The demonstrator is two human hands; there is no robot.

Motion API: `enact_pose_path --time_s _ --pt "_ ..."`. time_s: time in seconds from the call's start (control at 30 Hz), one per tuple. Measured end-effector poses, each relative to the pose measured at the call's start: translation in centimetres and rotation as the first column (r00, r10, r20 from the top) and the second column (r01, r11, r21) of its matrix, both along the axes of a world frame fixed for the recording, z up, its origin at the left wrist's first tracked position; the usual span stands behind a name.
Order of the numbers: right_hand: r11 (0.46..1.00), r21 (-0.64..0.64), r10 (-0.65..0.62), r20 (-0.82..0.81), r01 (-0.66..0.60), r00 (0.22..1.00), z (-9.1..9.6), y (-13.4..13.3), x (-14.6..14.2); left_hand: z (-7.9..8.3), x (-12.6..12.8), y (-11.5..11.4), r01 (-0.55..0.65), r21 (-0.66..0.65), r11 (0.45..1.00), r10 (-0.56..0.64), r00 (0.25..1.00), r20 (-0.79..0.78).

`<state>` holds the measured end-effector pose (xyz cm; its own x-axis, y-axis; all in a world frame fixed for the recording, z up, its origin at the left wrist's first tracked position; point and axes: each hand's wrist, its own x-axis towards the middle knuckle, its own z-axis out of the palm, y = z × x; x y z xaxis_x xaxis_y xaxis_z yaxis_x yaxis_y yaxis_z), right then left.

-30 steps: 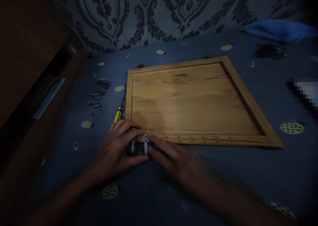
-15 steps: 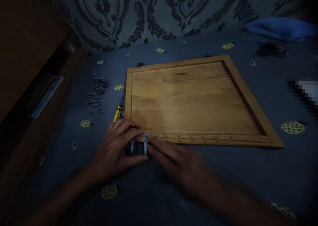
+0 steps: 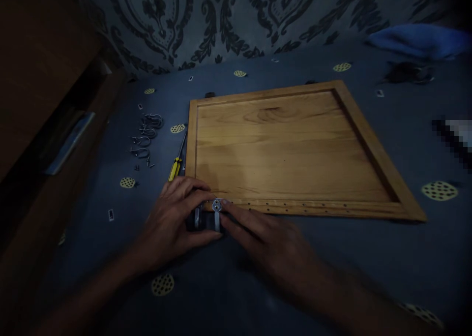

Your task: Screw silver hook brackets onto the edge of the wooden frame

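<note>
A framed wooden board point(image 3: 287, 149) lies flat on a dark blue cloth. Its near rail carries a row of small holes point(image 3: 295, 208). At the board's near left corner sits a silver metal hook point(image 3: 216, 213), its round plate on the rail and its shank hanging over the edge. My left hand point(image 3: 177, 223) is closed round the hook from the left, thumb below and fingers over the rail. My right hand point(image 3: 258, 237) comes in from the right, and its fingertips press against the hook's plate. A second metal piece point(image 3: 197, 217) shows under my left fingers.
A yellow-handled screwdriver point(image 3: 176, 163) lies left of the board. Several more metal hooks point(image 3: 145, 137) are heaped further left with small screws. A wooden cabinet point(image 3: 44, 100) stands along the left. A blue cloth point(image 3: 420, 40) lies at the far right.
Both hands stay at the hook on the board's near left corner. The view has drifted slightly, nothing else has visibly moved.
</note>
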<state>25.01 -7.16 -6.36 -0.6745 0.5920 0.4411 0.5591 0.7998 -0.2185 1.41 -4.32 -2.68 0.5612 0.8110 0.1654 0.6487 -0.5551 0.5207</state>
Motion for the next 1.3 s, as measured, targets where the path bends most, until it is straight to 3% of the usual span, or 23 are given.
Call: enact_pose_path --time_s 1.3 --pt "0.999 -0.045 0.001 0.085 0.003 0.996 0.52 -0.07 0.02 -0.05 -0.07 0.13 -0.01 -0.036 0.999 0.01 1.0 0.006"
